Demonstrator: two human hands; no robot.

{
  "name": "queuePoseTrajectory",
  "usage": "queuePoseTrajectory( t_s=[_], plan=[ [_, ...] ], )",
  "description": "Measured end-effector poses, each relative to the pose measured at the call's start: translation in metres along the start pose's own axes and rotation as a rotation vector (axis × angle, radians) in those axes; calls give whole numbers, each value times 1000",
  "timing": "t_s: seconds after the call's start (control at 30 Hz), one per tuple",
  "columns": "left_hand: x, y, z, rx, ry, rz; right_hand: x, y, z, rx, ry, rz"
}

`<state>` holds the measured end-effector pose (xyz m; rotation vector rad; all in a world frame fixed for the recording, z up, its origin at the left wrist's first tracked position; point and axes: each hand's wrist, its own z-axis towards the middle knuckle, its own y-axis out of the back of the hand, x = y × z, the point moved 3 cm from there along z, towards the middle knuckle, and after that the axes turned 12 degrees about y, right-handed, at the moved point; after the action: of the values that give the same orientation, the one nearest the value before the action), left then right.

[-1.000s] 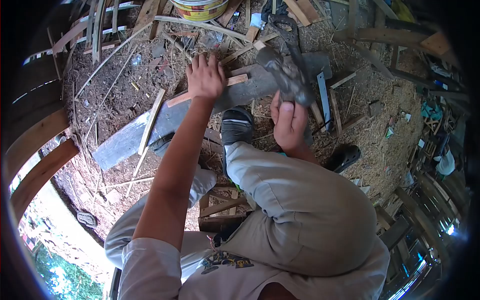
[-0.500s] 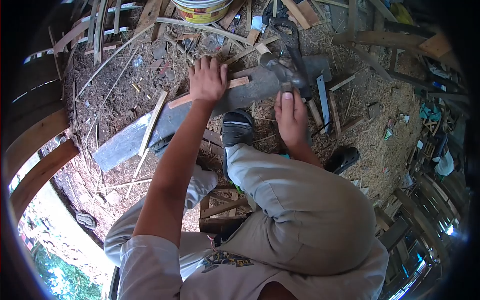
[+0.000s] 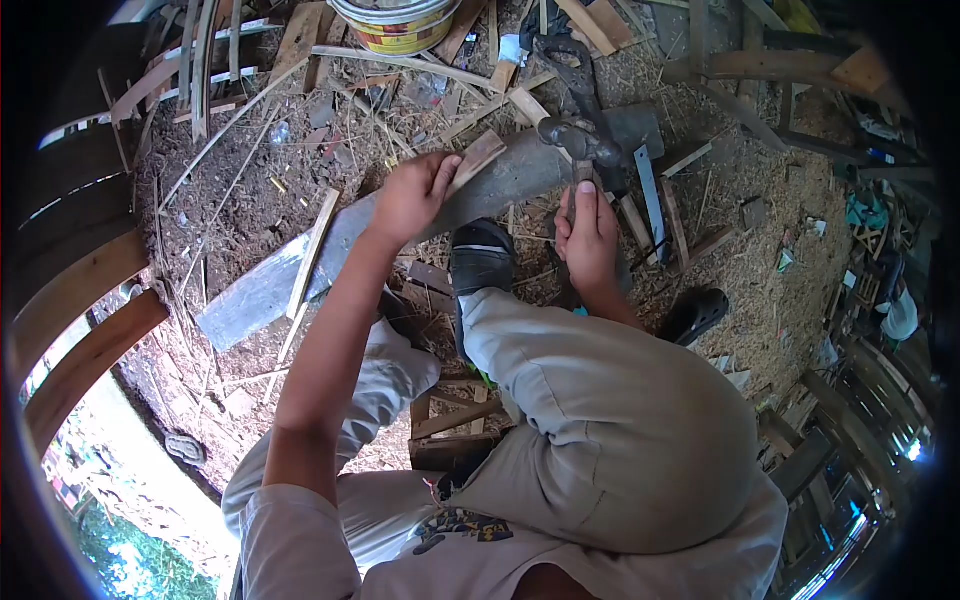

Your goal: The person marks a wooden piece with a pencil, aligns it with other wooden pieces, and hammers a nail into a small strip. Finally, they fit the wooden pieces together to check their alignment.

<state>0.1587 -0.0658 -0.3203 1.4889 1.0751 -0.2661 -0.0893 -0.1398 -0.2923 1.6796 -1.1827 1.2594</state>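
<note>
My left hand [image 3: 408, 200] is closed around a short wooden strip [image 3: 482, 156], whose far end points up and right above a long grey board [image 3: 255, 295]. With my right hand [image 3: 590, 238] I grip a hammer [image 3: 583, 143] by its handle, thumb laid along it. The dark metal hammer head hangs over the right part of the board. Another thin wooden strip [image 3: 314, 254] lies across the board's left part. Behind the hammer, a tool with a black loop handle [image 3: 572, 75] rests partly on the board.
A yellow bucket [image 3: 400, 35] stands at the top. Right of the board lie a narrow blue-grey metal strip [image 3: 650, 205] and a black clog [image 3: 694, 316]. My shoe [image 3: 482, 258] is close to the board's near edge. Wood scraps and shavings litter the ground.
My left hand was lying flat on the wooden strip; now its fingers are wrapped round it and the strip is tilted up. The hammer has shifted slightly right and down.
</note>
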Motion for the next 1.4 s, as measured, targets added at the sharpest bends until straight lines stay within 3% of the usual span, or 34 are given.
queuePoseTrajectory(
  t_s=[0.03, 0.07, 0.2, 0.27, 0.43, 0.6, 0.7, 0.77, 0.97, 1.0, 1.07, 1.1, 1.17, 1.3, 1.37, 1.4],
  plan=[
    [0, 0, 0, 164, 125, -142, 0, 0, 2, -6, -9, 14],
    [-2, 1, -3, 200, 171, -185, -1, -1, 4, -7, -5, 15],
    [-6, -2, -14, 211, 121, -232, -6, -6, 11, 16, -46, -47],
    [-15, 4, -19, -41, -97, -268, -17, -5, 17, 23, -64, -86],
    [-19, 15, -28, -130, -163, -31, -42, -10, 10, 98, 137, -274],
    [-25, 17, -31, -204, -230, 92, -30, -13, 3, 116, 188, -290],
    [-24, 17, -30, -175, -180, 66, -32, -13, 3, 124, 149, -279],
    [-22, 15, -28, -79, -45, -40, -35, -10, 3, 123, 118, -266],
    [-22, 17, -29, -12, -120, -298, -16, -5, -11, 91, 13, 51],
    [-21, 14, -29, -13, -120, -298, -8, -7, -13, 130, 100, 50],
    [-13, 6, -27, 75, 144, -430, 0, -8, -14, 169, 189, 49],
    [-16, 5, -27, 74, 143, -431, 4, -8, -14, 205, 287, 35],
    [-20, 1, -29, 157, 280, -719, 10, -6, -11, 241, 387, 20],
    [-19, -8, -28, 77, 135, -692, 28, -12, -5, 297, 436, -226],
    [-26, 3, -29, 63, 270, -364, 31, -20, -5, 294, 496, -273],
    [-36, 9, -30, 59, 271, -364, 28, -23, -3, 267, 430, -276]
  ],
)
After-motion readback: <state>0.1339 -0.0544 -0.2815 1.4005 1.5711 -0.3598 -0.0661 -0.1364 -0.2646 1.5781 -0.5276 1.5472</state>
